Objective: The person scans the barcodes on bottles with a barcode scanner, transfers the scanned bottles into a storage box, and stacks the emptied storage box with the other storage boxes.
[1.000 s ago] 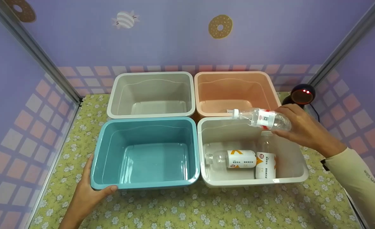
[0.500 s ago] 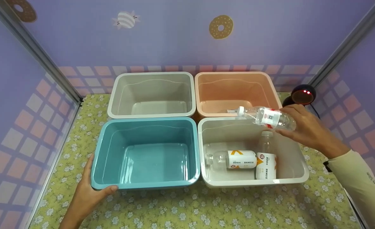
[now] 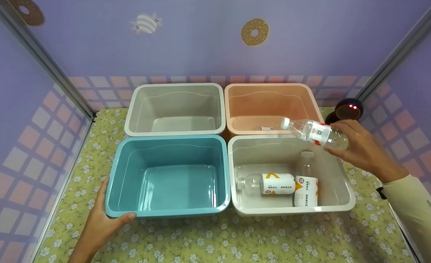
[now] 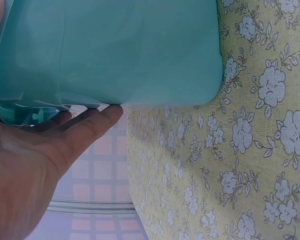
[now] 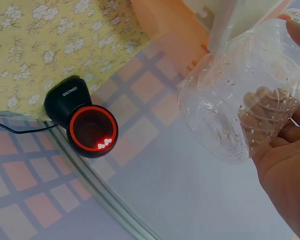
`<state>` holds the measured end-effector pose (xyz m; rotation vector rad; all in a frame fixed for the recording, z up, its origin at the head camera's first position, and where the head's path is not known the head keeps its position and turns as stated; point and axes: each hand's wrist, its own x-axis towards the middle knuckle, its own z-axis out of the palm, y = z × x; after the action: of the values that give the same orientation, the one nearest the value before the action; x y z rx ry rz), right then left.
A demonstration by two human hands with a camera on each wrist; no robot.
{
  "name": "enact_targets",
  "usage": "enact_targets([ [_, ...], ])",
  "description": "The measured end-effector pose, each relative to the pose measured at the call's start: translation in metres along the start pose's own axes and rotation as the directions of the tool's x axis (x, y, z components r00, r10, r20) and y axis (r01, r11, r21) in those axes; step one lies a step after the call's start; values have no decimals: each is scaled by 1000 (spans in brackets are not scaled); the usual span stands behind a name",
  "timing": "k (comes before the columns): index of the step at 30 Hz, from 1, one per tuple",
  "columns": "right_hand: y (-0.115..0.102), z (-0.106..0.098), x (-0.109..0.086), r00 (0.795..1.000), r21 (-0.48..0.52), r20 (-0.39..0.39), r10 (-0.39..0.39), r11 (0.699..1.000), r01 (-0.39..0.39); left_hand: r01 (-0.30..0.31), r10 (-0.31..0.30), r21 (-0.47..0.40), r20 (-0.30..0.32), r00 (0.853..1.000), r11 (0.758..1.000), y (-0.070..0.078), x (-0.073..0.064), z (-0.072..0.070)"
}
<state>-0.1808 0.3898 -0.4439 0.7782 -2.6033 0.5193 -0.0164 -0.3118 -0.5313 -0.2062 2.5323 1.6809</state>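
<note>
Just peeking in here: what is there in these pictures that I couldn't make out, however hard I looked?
Pale item in the peach bin: head view, mostly hidden by that bin's near rim.
Right-hand bottle inside the cream bin: head view, base hidden by the near rim.
Held bottle: head view, label's fine print too small.
Black cable: right wrist view, cut off by the left edge.
</note>
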Motion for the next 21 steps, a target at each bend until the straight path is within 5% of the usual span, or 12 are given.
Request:
enact_targets([
  [6, 5, -2, -5, 997, 18, 23, 78, 997, -79, -1, 1, -30, 7, 1000, 1000, 0, 0, 0],
  [21, 17, -4, -15, 991, 52, -1, 136, 989, -136, 19, -19, -21, 4, 1000, 1000, 4, -1, 0],
])
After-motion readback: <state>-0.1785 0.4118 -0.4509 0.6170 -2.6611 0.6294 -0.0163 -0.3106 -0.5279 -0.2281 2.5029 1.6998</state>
